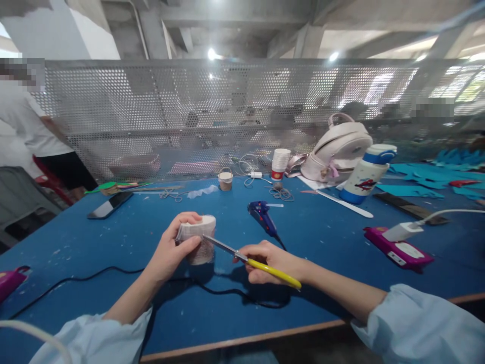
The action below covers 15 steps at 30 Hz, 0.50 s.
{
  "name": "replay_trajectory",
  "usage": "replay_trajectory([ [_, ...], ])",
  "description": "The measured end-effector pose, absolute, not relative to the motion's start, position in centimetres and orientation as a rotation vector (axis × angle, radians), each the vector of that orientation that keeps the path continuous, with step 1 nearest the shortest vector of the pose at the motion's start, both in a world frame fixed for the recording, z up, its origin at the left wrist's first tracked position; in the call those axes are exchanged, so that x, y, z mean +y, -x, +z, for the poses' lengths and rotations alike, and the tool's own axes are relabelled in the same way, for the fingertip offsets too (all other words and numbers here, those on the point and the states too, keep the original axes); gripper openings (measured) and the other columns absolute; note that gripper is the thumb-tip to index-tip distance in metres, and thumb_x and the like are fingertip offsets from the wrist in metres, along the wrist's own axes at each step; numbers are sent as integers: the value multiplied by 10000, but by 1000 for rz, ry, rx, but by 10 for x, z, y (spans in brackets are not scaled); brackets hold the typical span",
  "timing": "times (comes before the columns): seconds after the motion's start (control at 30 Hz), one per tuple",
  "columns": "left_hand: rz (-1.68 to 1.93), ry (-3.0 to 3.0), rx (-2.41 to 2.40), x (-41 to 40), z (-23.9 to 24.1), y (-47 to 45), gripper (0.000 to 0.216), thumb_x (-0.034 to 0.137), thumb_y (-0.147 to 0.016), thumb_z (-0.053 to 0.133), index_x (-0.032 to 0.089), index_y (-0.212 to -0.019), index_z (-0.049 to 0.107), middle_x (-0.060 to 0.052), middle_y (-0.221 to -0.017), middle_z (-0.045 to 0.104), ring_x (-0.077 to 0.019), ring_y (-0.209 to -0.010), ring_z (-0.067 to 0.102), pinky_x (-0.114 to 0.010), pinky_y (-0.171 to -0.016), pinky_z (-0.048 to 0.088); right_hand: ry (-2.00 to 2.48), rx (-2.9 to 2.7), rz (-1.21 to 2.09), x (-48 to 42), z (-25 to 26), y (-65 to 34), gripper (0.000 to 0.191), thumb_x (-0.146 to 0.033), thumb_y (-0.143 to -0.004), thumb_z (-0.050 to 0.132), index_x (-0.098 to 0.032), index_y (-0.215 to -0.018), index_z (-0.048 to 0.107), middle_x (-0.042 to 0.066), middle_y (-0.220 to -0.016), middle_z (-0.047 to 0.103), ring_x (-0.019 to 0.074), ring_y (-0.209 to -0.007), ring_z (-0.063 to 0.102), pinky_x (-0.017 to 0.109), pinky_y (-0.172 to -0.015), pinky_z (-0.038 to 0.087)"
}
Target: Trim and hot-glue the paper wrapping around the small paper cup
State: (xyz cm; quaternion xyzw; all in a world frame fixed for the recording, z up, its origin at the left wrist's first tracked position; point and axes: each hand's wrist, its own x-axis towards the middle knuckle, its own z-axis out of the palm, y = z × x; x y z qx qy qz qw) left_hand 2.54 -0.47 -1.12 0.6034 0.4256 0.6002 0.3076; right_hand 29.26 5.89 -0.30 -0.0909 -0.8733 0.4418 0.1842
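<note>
My left hand [181,242] grips a paper cup [202,253] whose lower part looks wrapped in cord, with a pale sheer band round its upper part. The cup is held above the blue table, its rim tilted slightly. In my right hand [271,260] is a pair of scissors [227,247] with yellow handles. Their blades point left, and the tips meet the cup's side near my left thumb. Beyond my right hand lies a blue glue gun [263,217] with a clear glue stick in its back.
A small cord-wrapped basket [225,182], stacked paper cups [281,164], a backpack [337,151] and a bottle [367,174] stand farther back. A phone [109,206] lies left; a magenta power strip [397,250] lies right. A black cable [227,291] crosses in front. A person [34,121] stands left.
</note>
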Motion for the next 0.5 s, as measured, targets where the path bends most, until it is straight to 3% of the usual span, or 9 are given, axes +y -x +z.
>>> replay_trajectory([
  [0.5,1581,-1636,1175,-5,-9,-25,216,359,-783,717,234,-933,623,-53,-1145,572,-249,-1131,552,-349,-982,401,277,-2496,1257,64,-2,-287,625,-659,-866,539,-75,-1067,635,-27,-665,469,81,-555,344,204,-512,309],
])
